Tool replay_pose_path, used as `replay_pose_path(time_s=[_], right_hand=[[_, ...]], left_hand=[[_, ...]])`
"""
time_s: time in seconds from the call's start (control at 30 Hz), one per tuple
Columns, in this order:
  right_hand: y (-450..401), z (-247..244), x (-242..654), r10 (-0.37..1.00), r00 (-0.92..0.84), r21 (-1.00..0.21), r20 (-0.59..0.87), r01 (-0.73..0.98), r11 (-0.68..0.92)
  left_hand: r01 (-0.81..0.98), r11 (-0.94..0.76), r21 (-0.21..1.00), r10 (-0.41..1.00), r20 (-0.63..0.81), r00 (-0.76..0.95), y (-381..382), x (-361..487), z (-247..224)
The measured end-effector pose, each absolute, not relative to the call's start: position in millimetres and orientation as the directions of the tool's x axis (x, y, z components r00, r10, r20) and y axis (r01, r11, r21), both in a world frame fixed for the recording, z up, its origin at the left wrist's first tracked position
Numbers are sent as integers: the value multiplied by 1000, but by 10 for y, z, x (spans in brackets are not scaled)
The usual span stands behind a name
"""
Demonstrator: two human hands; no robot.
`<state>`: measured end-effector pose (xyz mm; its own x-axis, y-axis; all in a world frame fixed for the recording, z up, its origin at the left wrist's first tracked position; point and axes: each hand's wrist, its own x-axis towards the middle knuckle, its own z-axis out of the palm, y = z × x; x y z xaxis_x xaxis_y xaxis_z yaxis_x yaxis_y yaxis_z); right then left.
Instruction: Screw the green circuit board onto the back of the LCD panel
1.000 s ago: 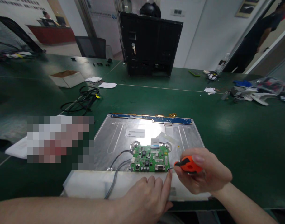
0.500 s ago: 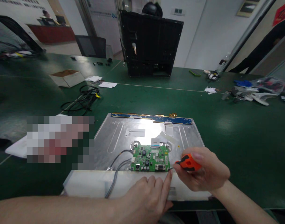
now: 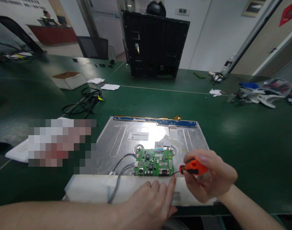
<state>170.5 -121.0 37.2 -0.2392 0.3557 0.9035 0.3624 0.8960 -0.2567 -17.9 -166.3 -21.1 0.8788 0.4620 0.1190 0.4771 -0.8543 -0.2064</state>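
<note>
A green circuit board lies on the metal back of a display panel. My right hand is closed around the orange and black handle of a screwdriver. Its thin shaft points left, with the tip at the board's lower right corner. Across the white lower strip of the panel rests my left hand, palm down and holding nothing. Its index finger reaches out to that same corner, beside the screwdriver tip. Grey cables run from the board's left side down under my left forearm.
A large black monitor housing stands upright at the back of the green table. On the left are a coiled black cable, an open carton and a pixelated patch. Plastic bags and scraps lie at the right.
My right hand has shifted slightly right, and more of the screwdriver's shaft shows. My left hand stays in place. A dark-clothed person at the right doorway is gone from view.
</note>
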Motion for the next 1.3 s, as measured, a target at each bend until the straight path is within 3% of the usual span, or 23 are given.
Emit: replay_pose_path(time_s=[0.23, 0.6, 1.0, 1.3], right_hand=[[-1149, 365, 1717, 315, -271, -193, 909, 396, 898], [-1143, 263, 1709, 299, -225, -232, 927, 279, 932], [-1168, 385, 1709, 325, -276, -194, 904, 411, 891], [-1162, 307, 1727, 307, -274, -219, 912, 309, 926]], left_hand=[[467, -856, -221, 453, 116, 884, -1668, -176, -235], [455, -870, -190, 453, 57, 890, -1645, -159, -167], [460, -872, -166, 459, 45, 887, -1644, -161, -187], [461, -872, -167, 454, 79, 887, -1640, -161, -170]])
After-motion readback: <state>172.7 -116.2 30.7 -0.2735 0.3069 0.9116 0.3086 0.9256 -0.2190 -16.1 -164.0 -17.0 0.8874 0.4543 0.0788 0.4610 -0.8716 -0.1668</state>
